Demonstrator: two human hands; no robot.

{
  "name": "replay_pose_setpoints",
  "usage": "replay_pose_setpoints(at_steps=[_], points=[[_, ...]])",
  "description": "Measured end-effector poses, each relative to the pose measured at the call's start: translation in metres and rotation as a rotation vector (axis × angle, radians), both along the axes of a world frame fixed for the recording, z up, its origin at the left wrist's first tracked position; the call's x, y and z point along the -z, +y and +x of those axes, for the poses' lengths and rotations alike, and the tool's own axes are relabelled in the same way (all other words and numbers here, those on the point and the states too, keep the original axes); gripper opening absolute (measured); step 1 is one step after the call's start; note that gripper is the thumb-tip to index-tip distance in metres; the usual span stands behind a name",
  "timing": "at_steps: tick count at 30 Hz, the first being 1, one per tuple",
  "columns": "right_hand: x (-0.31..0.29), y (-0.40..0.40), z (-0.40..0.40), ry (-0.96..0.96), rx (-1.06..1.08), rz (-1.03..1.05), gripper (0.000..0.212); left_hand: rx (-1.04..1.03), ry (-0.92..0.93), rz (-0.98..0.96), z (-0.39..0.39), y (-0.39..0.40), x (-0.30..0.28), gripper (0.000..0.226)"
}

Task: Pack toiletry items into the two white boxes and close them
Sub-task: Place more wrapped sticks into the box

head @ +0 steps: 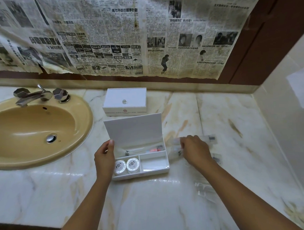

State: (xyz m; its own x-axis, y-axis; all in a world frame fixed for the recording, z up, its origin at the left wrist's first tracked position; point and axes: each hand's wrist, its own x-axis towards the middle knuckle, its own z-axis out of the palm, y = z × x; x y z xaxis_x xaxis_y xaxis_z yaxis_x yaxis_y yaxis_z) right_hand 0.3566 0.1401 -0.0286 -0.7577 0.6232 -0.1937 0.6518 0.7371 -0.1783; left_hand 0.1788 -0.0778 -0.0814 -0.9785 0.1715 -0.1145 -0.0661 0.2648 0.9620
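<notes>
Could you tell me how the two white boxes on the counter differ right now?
The far box is closed, its lid flat with a small clear knob; the near box stands open, lid raised upright. The far box's contents are hidden; the near box shows compartments holding two round soaps and wrapped items. Nothing touches the far box; the left hand holds the near box's left side. Both are white and rectangular.

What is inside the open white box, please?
In the open box: two round wrapped soaps front left, a clear packet and a small red item in the back section. The front right section looks empty. The left hand covers the left edge.
</notes>
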Motion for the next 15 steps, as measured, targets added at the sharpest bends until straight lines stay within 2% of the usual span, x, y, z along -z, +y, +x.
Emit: replay_pose_setpoints(at_steps=[10, 15], points=[[-0.065, -0.005, -0.028, 0.228, -0.006, 0.085, 0.007, 0.003, -0.02, 0.01, -0.001, 0.001, -0.002, 0.019], [-0.088, -0.031, -0.052, 0.501, -0.084, -0.157, 0.007, 0.006, -0.02, 0.01, -0.001, 0.0, -0.002, 0.023]])
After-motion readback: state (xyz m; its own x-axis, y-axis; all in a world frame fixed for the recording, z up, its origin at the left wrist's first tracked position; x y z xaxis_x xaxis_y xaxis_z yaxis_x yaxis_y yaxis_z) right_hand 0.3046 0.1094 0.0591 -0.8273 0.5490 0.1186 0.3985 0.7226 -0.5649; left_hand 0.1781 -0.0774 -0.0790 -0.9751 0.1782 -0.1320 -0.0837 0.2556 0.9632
